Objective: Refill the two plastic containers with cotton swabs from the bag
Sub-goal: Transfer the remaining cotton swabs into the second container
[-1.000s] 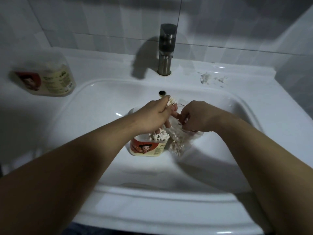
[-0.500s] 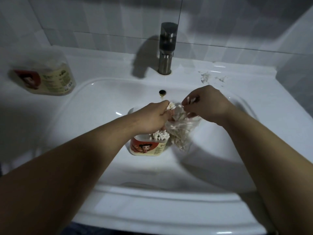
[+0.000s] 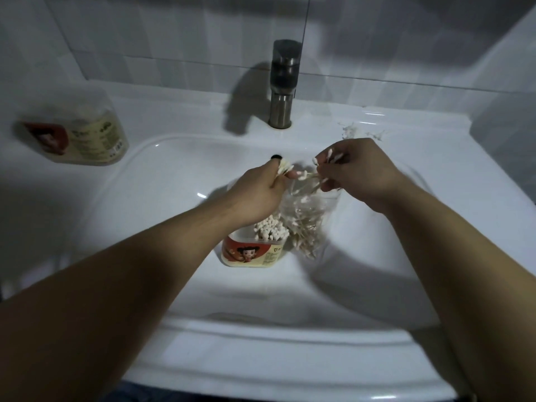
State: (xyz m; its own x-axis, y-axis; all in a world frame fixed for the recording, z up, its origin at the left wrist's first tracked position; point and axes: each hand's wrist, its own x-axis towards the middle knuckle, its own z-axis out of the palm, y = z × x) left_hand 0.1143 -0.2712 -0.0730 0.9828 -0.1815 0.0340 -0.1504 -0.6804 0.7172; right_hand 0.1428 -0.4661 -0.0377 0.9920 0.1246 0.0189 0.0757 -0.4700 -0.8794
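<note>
Item: white ceramic sink, seen from above, with both forearms reaching in from the near edge. Open plastic container, cream-sided with a red cartoon label, stands upright on the basin floor near its centre. It is packed with upright white-tipped cotton swabs whose tips rise above its rim. Clear plastic bag, partly filled with wooden-stemmed swabs, hangs between the two hands, and its lower end reaches down just beside the open container's right side. Which fingers hold its mouth cannot be told. Left hand is above the open container, fingers curled tight round a small bundle of cotton swabs, whose tips stick out past the thumb. Right hand is above the bag's mouth, fingers bent and pinching a few loose cotton swabs, which fan out toward the left hand. Second plastic container, same label, with a clear domed lid on, stands on the sink's rear left ledge, well apart from the hands. Brushed metal tap is at the middle of the rear ledge. A dark overflow hole shows in the basin's rear wall, just behind the left hand. White scraps lie on the rear ledge, right of the tap.
</note>
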